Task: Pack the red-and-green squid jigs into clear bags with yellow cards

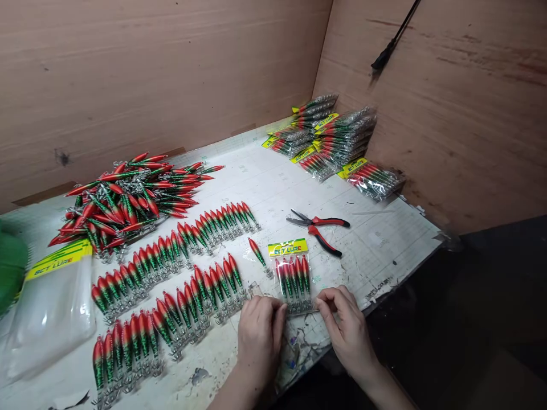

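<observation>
In the head view, your left hand (258, 336) lies knuckles-up on the lower left corner of the lure packet (294, 279). Its fingertips are hidden under the hand, so I cannot tell whether they pinch the plastic or only press it flat. Your right hand (347, 327) has thumb and forefinger closed together on the packet's lower right corner. The packet lies flat on the table (384, 250), near the front edge. Its yellow header card (288, 248) points away from you, and the red-and-green squid jigs inside have their hook crowns toward your hands.

That is the main hazard, as I judge it. The hooks sit right by your fingertips, so a hard press or a slide along the lower edge could push a point through the thin plastic into a finger, or tear the bag. If you pull unevenly with the two hands, the jigs could bunch to one side. Because the packet is so close to the table edge, a tug toward you could drag it off.

The loose jig (257, 253) just left of the packet and the nearest row of jigs (217, 285) beside your left hand could snag a knuckle or your wrist. The pliers (318, 229) lie well clear behind the packet.
</observation>
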{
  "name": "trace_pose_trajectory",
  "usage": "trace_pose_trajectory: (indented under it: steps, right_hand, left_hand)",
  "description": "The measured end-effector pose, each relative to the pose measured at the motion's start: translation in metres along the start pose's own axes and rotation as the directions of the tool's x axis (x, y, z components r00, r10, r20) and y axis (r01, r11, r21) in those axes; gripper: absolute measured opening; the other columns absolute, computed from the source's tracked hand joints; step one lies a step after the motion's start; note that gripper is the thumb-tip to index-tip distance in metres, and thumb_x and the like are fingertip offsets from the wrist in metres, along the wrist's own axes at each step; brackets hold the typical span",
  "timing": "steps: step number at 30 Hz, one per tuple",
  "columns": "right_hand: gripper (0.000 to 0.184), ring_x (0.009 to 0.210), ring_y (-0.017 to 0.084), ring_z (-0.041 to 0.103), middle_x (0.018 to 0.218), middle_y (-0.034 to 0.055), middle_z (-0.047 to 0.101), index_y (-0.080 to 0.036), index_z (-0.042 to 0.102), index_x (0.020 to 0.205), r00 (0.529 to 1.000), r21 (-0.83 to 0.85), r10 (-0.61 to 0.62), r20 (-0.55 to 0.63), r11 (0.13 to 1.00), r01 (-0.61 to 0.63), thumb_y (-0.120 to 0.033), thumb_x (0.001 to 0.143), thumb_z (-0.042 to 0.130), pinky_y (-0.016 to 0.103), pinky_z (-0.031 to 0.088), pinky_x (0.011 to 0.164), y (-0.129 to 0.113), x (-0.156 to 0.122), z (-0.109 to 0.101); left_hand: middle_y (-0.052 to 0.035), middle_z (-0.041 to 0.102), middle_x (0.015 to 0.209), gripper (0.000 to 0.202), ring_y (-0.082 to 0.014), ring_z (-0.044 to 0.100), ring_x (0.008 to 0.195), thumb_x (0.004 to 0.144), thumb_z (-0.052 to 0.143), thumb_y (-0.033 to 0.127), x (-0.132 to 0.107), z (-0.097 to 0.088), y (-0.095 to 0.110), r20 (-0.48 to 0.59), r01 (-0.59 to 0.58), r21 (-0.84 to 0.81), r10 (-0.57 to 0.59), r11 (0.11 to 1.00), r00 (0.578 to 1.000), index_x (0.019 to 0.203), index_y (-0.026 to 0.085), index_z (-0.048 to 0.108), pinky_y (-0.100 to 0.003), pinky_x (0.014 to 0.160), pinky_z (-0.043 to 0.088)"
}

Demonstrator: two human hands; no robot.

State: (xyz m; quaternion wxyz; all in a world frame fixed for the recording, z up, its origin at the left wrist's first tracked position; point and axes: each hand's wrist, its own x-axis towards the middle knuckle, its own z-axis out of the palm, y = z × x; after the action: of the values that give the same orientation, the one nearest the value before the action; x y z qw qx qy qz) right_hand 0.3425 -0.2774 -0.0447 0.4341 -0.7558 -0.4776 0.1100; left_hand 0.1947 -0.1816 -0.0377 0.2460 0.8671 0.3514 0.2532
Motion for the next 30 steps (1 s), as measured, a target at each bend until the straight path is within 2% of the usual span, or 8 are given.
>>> trace_pose_trajectory:
  steps: [5,8,14,16,18,25,27,30]
  right_hand:
    - [0.016,0.07,0.018,0.052,0.072,0.0005,0.057,-0.022,0.05,0.079,0.991,-0.131,0.09,-0.1,0.986,-0.103,-0.025,0.094,0.045,0.031,0.037,0.069,-0.008,0.002,0.013]
    - [0.018,0.066,0.018,0.051,0.068,-0.0004,0.055,-0.022,0.049,0.074,0.979,-0.187,0.151,-0.134,0.967,-0.175,-0.027,0.091,0.046,0.032,0.035,0.069,-0.012,0.005,0.019]
    - [0.018,0.068,0.019,0.047,0.063,-0.0019,0.049,-0.022,0.04,0.068,0.964,-0.296,0.236,-0.123,0.918,-0.262,-0.021,0.085,0.046,0.033,0.031,0.07,-0.017,0.011,0.027]
    - [0.018,0.072,0.02,0.047,0.067,-0.0002,0.049,-0.022,0.039,0.066,0.961,-0.346,0.244,-0.13,0.897,-0.274,-0.019,0.083,0.045,0.032,0.03,0.068,-0.017,0.013,0.028]
    - [0.017,0.074,0.022,0.046,0.071,0.0017,0.049,-0.022,0.04,0.066,0.961,-0.386,0.229,-0.158,0.881,-0.273,-0.018,0.081,0.045,0.032,0.03,0.067,-0.017,0.014,0.03]
    - [0.017,0.063,0.017,0.047,0.066,-0.0007,0.049,-0.023,0.038,0.067,0.97,-0.241,0.126,-0.208,0.955,-0.175,-0.014,0.08,0.041,0.028,0.037,0.059,-0.011,0.014,0.03]
    - [0.018,0.06,0.014,0.05,0.065,-0.0013,0.051,-0.023,0.038,0.068,0.975,-0.097,0.126,-0.184,0.985,-0.145,-0.016,0.085,0.039,0.025,0.041,0.056,-0.01,0.014,0.022]
    - [0.02,0.061,0.013,0.056,0.069,0.0,0.058,-0.023,0.039,0.069,0.976,0.014,0.116,-0.186,0.993,-0.115,-0.022,0.09,0.039,0.022,0.046,0.056,-0.003,0.029,-0.009]
  left_hand:
    - [0.0,0.058,0.063,0.021,-0.016,0.052,0.059,0.091,0.047,0.019,0.001,0.004,0.005,-0.011,0.125,0.085,-0.125,0.988,0.992,0.071,0.021,0.049,-0.027,0.06,0.039]
    - [-0.0009,0.058,0.059,0.022,-0.0177,0.056,0.058,0.088,0.048,0.02,0.011,0.004,0.011,0.084,0.233,0.216,-0.256,0.948,0.963,0.066,0.021,0.048,-0.028,0.057,0.038]
    - [-0.0074,0.07,0.076,0.022,-0.0253,0.068,0.075,0.09,0.039,0.021,0.044,-0.009,0.03,0.365,0.372,0.492,-0.574,0.787,0.733,0.083,0.018,0.06,-0.03,0.057,0.036]
    - [-0.0077,0.072,0.081,0.024,-0.0267,0.068,0.079,0.091,0.038,0.022,0.051,-0.013,0.035,0.409,0.378,0.509,-0.603,0.774,0.685,0.088,0.018,0.061,-0.031,0.058,0.037]
    - [-0.008,0.072,0.083,0.026,-0.0273,0.069,0.082,0.091,0.037,0.022,0.054,-0.015,0.036,0.425,0.382,0.511,-0.612,0.77,0.666,0.09,0.018,0.062,-0.032,0.061,0.039]
    - [-0.0086,0.068,0.089,0.031,-0.0244,0.068,0.087,0.092,0.034,0.021,0.046,-0.014,0.026,0.419,0.305,0.519,-0.548,0.799,0.724,0.083,0.017,0.064,-0.029,0.063,0.045]
    - [-0.0065,0.067,0.084,0.029,-0.0218,0.069,0.078,0.092,0.037,0.022,0.035,-0.017,0.02,0.393,0.225,0.5,-0.45,0.837,0.802,0.079,0.019,0.062,-0.027,0.057,0.044]
    - [-0.0035,0.065,0.078,0.026,-0.0173,0.065,0.065,0.093,0.04,0.028,0.022,-0.027,0.007,0.24,0.034,0.449,-0.158,0.893,0.958,0.077,0.021,0.059,-0.024,0.05,0.042]
